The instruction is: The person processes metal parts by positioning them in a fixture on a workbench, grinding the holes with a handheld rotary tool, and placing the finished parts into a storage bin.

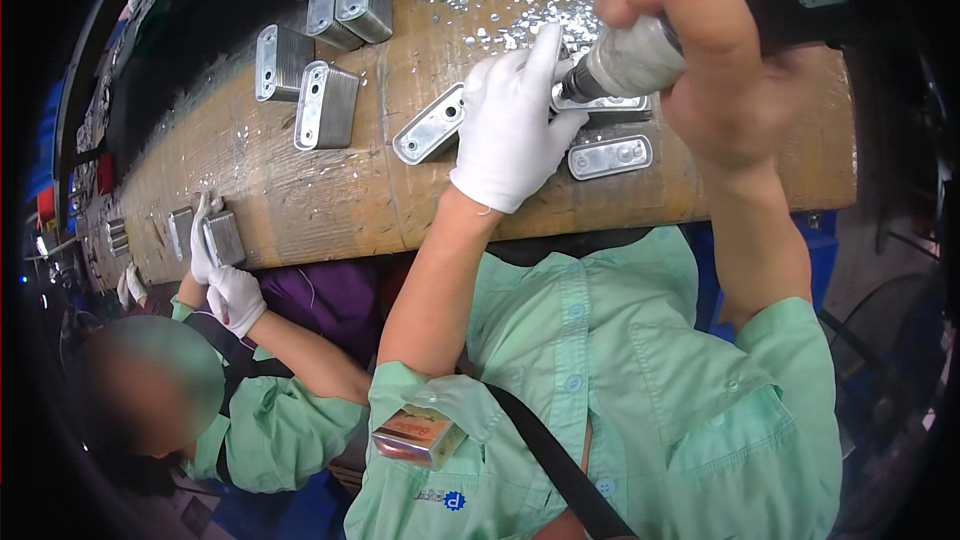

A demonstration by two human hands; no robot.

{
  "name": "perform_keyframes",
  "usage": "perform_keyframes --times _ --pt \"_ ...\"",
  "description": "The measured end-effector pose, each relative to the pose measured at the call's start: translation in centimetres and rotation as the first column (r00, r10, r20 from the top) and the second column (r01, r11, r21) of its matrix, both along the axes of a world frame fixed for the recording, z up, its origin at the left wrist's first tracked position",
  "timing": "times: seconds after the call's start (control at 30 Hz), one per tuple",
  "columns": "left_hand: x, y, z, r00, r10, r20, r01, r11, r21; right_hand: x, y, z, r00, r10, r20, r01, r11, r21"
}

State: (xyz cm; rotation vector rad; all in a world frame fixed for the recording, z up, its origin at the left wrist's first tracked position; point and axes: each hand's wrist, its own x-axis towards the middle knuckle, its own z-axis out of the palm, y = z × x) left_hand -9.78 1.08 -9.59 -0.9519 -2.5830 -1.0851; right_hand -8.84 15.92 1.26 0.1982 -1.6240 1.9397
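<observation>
My right hand (715, 60), bare and partly motion-blurred, grips the wrapped grey nose of a drill-like power tool (635, 55). Its dark tip points down and left at a silver finned metal block (618, 112). In a white glove, my left hand (512, 125) lies against that block, thumb and fingers either side of the tool tip; its exact grip is partly hidden. Another finned block (430, 125) is left of the glove, partly covered by it. Just in front of the worked block, a loose oblong metal piece (610, 157) lies flat on the bench.
Several finned blocks (327, 105) stand at the back left of the brown-covered bench (370, 200). Small shiny metal discs (490, 10) are scattered behind my hands. On the left, a co-worker's gloved hands (235, 295) are at another block (222, 238).
</observation>
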Motion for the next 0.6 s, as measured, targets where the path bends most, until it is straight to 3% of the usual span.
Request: perform_keyframes --times 0.07,0.17,0.3,0.4,0.47,0.53,0.57,0.6 --pt "-0.2 0.0 -0.3 1.000 -0.009 0.008 0.010 1.000 -0.019 -0.2 -0.2 -0.1 1.000 -0.002 -0.001 0.002 1.000 0.013" --pt "-0.2 0.1 -0.2 1.000 0.002 0.017 -0.002 0.999 -0.054 -0.9 -0.3 -1.2 0.997 -0.069 -0.037 0.075 0.982 0.176" --pt "-0.6 0.0 -0.2 0.996 -0.039 0.078 0.041 0.999 -0.028 -1.3 0.1 -1.0 0.991 0.002 -0.134 0.040 0.951 0.306" --pt "-0.6 0.4 0.3 0.998 -0.044 0.049 0.049 0.994 -0.097 0.2 0.1 0.4 1.000 -0.030 -0.005 0.031 0.986 0.164" --pt "-0.4 0.8 0.9 0.998 -0.051 0.030 0.054 0.993 -0.106 0.9 0.9 0.2 0.998 -0.049 0.040 0.051 0.997 -0.059" --pt "-0.2 1.3 0.8 0.998 -0.059 0.004 0.059 0.993 -0.102 2.1 6.0 -1.2 0.998 0.039 -0.039 -0.035 0.993 0.111" --pt "-0.3 1.4 0.2 0.998 -0.066 -0.015 0.064 0.993 -0.096 2.8 7.7 -1.1 0.985 0.138 -0.107 -0.156 0.971 -0.182" --pt "-0.3 1.4 -0.1 0.997 -0.073 -0.033 0.069 0.993 -0.093 3.4 9.7 -1.3 0.983 0.115 -0.141 -0.140 0.973 -0.182"
